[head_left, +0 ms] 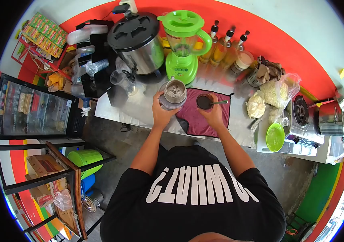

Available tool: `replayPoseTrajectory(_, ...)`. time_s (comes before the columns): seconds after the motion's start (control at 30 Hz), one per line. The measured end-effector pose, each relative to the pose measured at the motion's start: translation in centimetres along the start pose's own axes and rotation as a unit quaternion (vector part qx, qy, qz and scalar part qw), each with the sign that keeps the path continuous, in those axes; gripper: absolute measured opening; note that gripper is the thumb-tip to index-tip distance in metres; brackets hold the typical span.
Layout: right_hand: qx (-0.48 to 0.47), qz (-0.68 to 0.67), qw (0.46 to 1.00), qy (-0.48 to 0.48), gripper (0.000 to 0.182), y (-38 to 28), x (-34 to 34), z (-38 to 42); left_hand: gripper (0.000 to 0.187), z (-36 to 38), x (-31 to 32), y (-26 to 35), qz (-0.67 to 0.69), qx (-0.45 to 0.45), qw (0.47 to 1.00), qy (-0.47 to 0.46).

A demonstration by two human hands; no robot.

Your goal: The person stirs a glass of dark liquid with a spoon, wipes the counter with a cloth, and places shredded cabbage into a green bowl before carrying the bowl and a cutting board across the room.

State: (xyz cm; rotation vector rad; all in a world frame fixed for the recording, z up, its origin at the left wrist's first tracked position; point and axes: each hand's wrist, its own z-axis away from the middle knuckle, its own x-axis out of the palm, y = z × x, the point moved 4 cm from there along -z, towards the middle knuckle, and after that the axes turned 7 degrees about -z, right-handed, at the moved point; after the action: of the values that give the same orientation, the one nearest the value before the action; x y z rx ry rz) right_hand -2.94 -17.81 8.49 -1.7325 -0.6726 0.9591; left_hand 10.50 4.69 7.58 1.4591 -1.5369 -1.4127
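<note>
My left hand [162,108] is closed around the side of a wide grey round base with a small metal cup [175,89] on top. Whitish patches show inside the cup; its contents are too small to make out. My right hand [213,113] grips a small cup of dark liquid [204,102], and a spoon [219,102] sticks out of it to the right. Beneath the right hand lies a maroon cloth [192,117], spread on the metal table [119,108]. Just behind the left hand stands a green blender [182,66].
A large steel pot with a black lid [137,60] and clear plastic cups [119,78] stand left of the blender. Pump bottles [223,50] line the back wall. To the right are a bag of pale shreds [276,92], a green bowl [275,137] and a gas stove [301,111].
</note>
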Motion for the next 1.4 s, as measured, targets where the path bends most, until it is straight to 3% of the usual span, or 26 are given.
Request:
replayPoseTrajectory(0.43,0.007,0.0,1.0,-0.03,0.082,-3.3,11.2,-1.9,0.094,-5.1,-10.1,-5.4,-0.007,0.003,0.999,0.037)
replayPoseTrajectory(0.7,0.036,0.008,0.998,-0.041,0.086,-3.9,16.5,-0.9,0.098,-7.6,-11.9,-6.0,-0.025,0.038,0.998,-0.05)
replayPoseTrajectory(0.87,0.057,0.032,0.996,-0.052,0.087,-4.3,19.0,0.7,0.106,-7.5,-13.6,-6.5,0.033,0.01,0.996,-0.084)
replayPoseTrajectory(0.97,0.043,0.042,0.995,-0.074,0.087,-4.5,20.6,1.3,0.098,-6.8,-16.7,-8.5,-0.01,-0.011,0.998,-0.063)
replayPoseTrajectory(1.03,0.042,0.039,0.992,-0.113,0.088,-4.6,21.9,1.7,0.086,-6.0,-19.2,-10.5,-0.014,-0.052,0.996,-0.077)
replayPoseTrajectory(1.07,0.045,0.037,0.991,-0.117,0.088,-4.6,22.7,1.8,0.072,-5.4,-20.5,-11.3,-0.051,-0.052,0.994,-0.077)
replayPoseTrajectory(1.2,0.042,0.033,0.986,-0.155,0.088,-5.2,26.4,2.1,0.061,-3.2,-25.2,-15.3,-0.119,-0.125,0.982,-0.075)
replayPoseTrajectory(1.4,0.032,0.018,0.986,-0.161,0.086,-6.8,33.0,0.7,0.071,-3.1,-29.5,-15.3,-0.294,-0.042,0.952,-0.073)
